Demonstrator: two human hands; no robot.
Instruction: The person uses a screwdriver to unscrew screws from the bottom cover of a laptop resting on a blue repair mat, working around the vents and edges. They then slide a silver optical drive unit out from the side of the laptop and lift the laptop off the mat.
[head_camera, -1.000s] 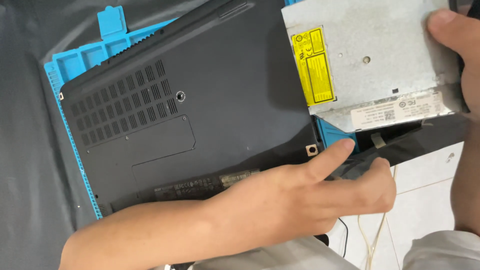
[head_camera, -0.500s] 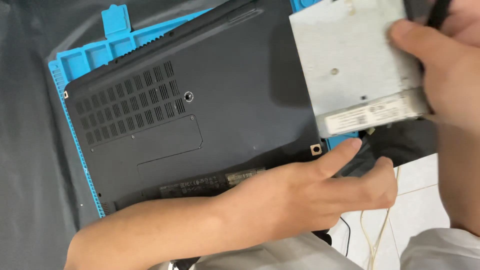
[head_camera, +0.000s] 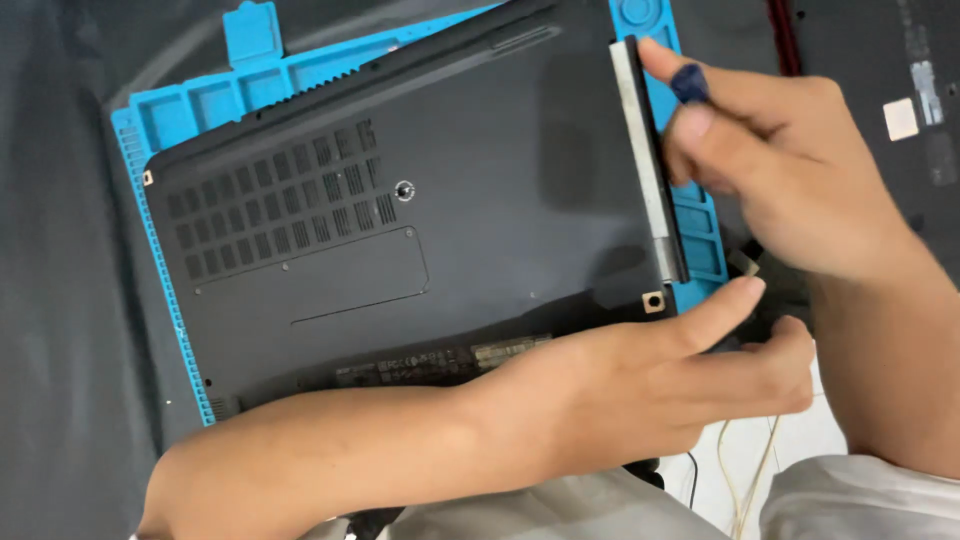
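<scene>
A: Where is the laptop?

B: The dark laptop (head_camera: 400, 230) lies bottom-up on a blue work mat (head_camera: 250, 60), which sits on a dark-covered bench (head_camera: 60, 250). Rows of vent slots fill its upper left part, with a single screw just right of them.

A: And the drive?

B: The silver optical drive (head_camera: 645, 170) stands at the laptop's right edge, seen nearly edge-on, a thin grey strip running down that side. The right hand (head_camera: 790, 180) is clamped on it, thumb and fingers pinching its upper part. A dark blue tool tip (head_camera: 690, 83) shows between those fingers.

A: The left hand?

B: The left hand (head_camera: 660, 385) rests along the near edge of the laptop, forefinger stretched towards the right corner, the other fingers curled together. It grips nothing that I can see.

A: Any labels?

B: A long strip of small labels (head_camera: 440, 358) runs along the laptop's near edge, partly hidden by the left forearm. Far right, on another dark surface, sits a small pale square sticker (head_camera: 901, 118). A small square metal tab (head_camera: 654, 301) marks the laptop's lower right corner.
</scene>
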